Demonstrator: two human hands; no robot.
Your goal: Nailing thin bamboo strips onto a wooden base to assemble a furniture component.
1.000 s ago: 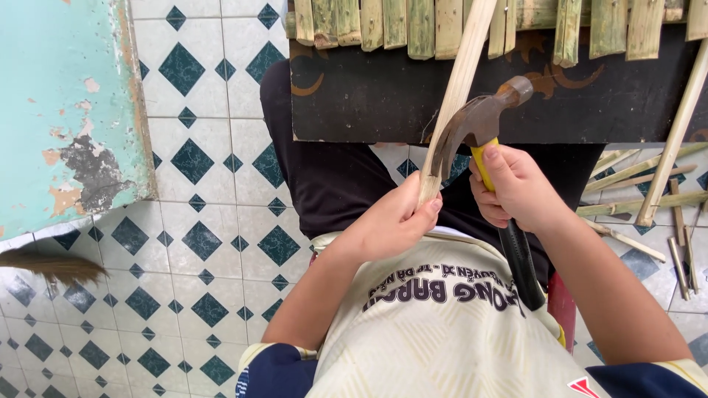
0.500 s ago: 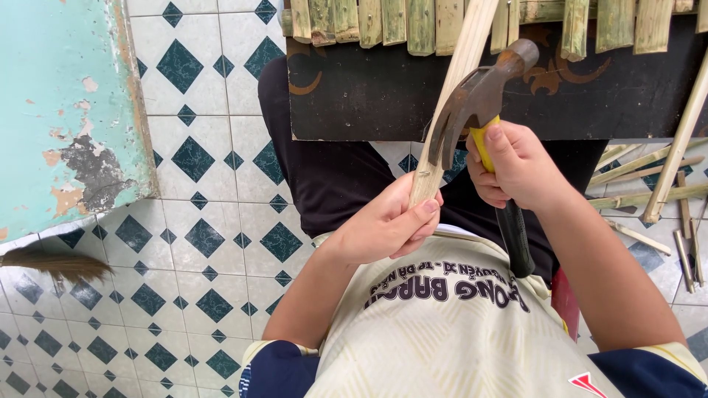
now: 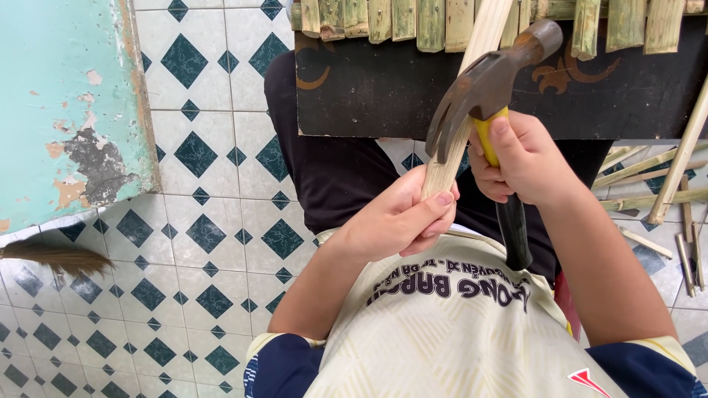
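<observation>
Left hand (image 3: 402,221) closed in a firm grip around the lower end of a pale bamboo strip (image 3: 463,110), slanting up and away from the fingers. Right hand (image 3: 520,162) clamped on the yellow-and-black handle of a claw hammer (image 3: 487,85), head just above that grip, claw touching the strip. Beyond both, a dark surface (image 3: 369,88) edged with bamboo slats (image 3: 383,18); loose sticks (image 3: 656,199) on the tiled floor (image 3: 214,221) right of the hammer hand.

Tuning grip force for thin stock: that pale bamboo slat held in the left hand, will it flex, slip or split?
The bamboo slat is long and thin, so it probably bows under side load. The left hand pinches only its lower end, so it looks light. Its face looks smooth and likely slippery. The hammer claw sits against it; the grain runs lengthwise, so splitting seems likely.
</observation>
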